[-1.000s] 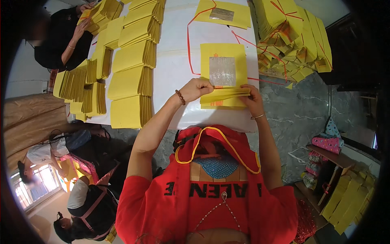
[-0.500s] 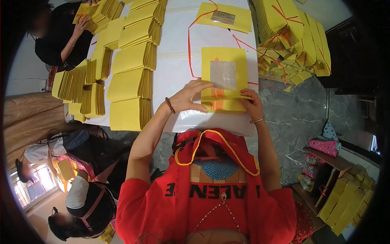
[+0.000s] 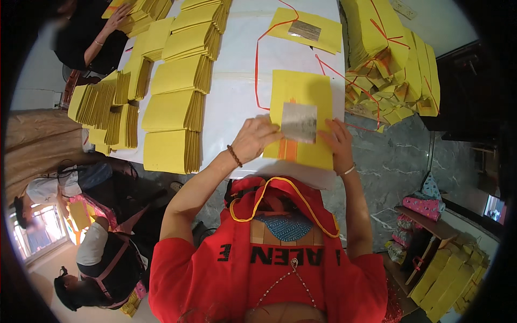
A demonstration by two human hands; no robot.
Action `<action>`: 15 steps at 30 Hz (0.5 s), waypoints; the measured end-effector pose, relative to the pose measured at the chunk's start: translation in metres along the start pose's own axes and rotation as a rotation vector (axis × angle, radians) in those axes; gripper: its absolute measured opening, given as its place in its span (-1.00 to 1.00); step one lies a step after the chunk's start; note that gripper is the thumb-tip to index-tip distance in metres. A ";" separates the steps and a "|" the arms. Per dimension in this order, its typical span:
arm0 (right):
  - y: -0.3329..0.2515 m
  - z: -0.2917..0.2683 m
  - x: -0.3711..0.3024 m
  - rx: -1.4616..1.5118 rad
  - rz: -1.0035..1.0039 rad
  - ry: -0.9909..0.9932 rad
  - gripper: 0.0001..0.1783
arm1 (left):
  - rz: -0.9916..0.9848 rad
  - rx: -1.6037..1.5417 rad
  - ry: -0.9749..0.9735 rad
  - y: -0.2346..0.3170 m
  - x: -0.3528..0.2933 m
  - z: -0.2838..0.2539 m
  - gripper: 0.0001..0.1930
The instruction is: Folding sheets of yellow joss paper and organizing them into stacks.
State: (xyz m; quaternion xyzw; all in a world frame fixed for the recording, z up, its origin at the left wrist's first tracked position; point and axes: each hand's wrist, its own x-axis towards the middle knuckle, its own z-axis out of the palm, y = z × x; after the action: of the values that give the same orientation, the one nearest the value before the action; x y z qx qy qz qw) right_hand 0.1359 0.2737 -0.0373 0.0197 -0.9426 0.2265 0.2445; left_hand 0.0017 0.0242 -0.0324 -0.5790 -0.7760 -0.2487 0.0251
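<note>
A yellow joss paper sheet [image 3: 301, 86] with a silver foil square [image 3: 299, 123] and an orange stripe lies flat near the table's front edge. More sheets may lie under it, but I cannot tell. My left hand [image 3: 255, 139] is at its left edge, fingers bent and closed on the margin by the foil. On the opposite side my right hand [image 3: 338, 144] closes on the right edge, fingertips over the paper; its thumb is not clearly seen. Farther back, another yellow sheet [image 3: 328, 33] with a foil patch lies on the white table [image 3: 237, 81].
Rows of folded yellow paper stacks [image 3: 171, 151] line the table's left side. A red string [image 3: 257, 70] runs beside the paper and off to the right. Tall yellow bundles [image 3: 377, 32] stand at the right. One co-worker's hand [image 3: 116, 19] handles paper at far left; other people sit lower left.
The sheet's near part, raised at a fold by my right hand, now lies flat. My left hand has drawn its spread fingers together at the left edge. The view has shifted slightly.
</note>
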 end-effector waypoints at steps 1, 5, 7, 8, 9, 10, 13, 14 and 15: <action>0.004 -0.002 -0.006 0.109 -0.040 -0.104 -0.66 | 0.046 0.004 -0.022 0.003 -0.004 -0.003 -0.58; -0.002 -0.001 -0.018 0.284 -0.017 -0.260 -0.74 | -0.036 -0.266 -0.133 0.008 -0.012 -0.007 -0.59; -0.003 0.000 -0.017 0.343 0.020 -0.238 -0.75 | -0.056 -0.331 -0.116 0.005 -0.007 -0.007 -0.66; -0.003 -0.001 -0.015 0.361 0.040 -0.258 -0.75 | -0.103 -0.403 -0.091 0.002 -0.006 0.000 -0.70; -0.003 -0.001 -0.013 0.378 0.062 -0.274 -0.76 | -0.146 -0.472 -0.067 -0.002 -0.003 0.003 -0.74; -0.003 0.000 -0.013 0.376 0.065 -0.274 -0.76 | -0.136 -0.485 -0.095 -0.007 -0.002 0.004 -0.78; -0.003 0.003 -0.013 0.431 0.152 -0.207 -0.79 | -0.414 -0.497 -0.011 0.001 0.005 0.012 -0.76; -0.004 0.003 -0.014 0.507 0.335 -0.252 -0.80 | -0.457 -0.522 0.047 0.003 0.010 0.013 -0.74; -0.006 0.004 -0.013 0.582 0.520 -0.294 -0.80 | -0.452 -0.526 0.044 0.007 0.016 0.011 -0.74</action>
State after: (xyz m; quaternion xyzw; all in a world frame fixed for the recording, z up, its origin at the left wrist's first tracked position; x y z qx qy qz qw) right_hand 0.1468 0.2660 -0.0444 -0.1186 -0.8376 0.5326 0.0261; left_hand 0.0052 0.0439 -0.0343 -0.3734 -0.7933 -0.4520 -0.1642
